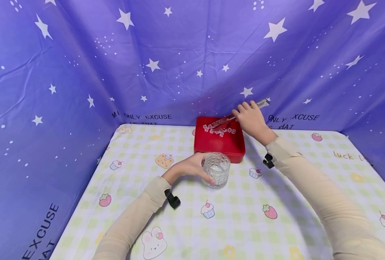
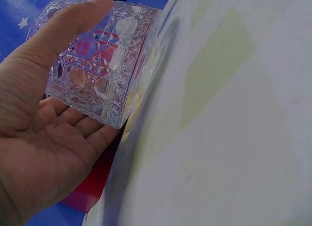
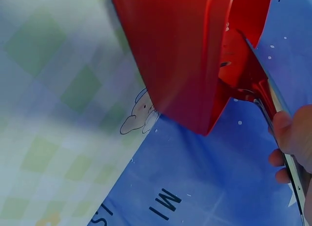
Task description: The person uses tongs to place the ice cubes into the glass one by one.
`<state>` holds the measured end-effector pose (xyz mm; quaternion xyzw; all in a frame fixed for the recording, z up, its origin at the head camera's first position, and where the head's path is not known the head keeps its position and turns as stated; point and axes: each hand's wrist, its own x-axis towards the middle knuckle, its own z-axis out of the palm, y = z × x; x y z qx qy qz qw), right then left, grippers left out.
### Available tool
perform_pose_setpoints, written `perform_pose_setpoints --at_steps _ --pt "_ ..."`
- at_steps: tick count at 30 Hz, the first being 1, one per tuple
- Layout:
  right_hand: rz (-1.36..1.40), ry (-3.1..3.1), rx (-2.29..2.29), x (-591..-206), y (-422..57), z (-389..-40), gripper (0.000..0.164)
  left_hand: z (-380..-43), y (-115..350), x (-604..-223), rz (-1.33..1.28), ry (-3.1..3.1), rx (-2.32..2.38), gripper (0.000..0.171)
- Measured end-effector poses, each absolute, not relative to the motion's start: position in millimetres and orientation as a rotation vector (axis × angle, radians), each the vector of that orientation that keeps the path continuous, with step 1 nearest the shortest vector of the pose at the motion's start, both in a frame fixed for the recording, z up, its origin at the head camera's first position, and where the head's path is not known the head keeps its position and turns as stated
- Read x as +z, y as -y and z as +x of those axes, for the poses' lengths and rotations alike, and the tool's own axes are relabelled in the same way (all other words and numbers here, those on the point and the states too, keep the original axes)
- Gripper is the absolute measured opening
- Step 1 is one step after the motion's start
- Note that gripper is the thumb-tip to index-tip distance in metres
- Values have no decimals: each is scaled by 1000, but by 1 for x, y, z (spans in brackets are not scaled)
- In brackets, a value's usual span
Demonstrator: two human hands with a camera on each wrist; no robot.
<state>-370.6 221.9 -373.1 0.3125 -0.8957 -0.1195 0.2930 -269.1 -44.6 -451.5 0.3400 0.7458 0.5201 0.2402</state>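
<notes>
A clear cut-patterned glass (image 1: 219,170) stands on the table just in front of a square red box (image 1: 216,145). Round its left side my left hand (image 1: 191,166) holds it, thumb in front and fingers behind; the left wrist view shows the thumb (image 2: 73,22) against the patterned wall. Several small clear cubes (image 1: 221,133) lie in the far part of the box. My right hand (image 1: 251,120) grips metal tongs (image 1: 263,103) above the box's right edge, their ends down among the cubes. Whether a cube is between the tips cannot be made out.
A checked tablecloth (image 1: 238,220) with cupcake, strawberry and animal prints covers the table. Behind the box hangs a blue-purple star-printed curtain (image 1: 179,83), close to the table's back edge. Each wrist carries a black strap mount (image 1: 172,198).
</notes>
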Motion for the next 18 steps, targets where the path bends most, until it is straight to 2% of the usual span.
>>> perform_pose_setpoints --at_steps 12,18 --pt "799 2463 -302 -373 -218 -364 7 -268 44 -452 928 -2051 1418 89" --pt "799 2520 -295 -369 -213 -361 8 -268 44 -450 928 -2047 1417 88"
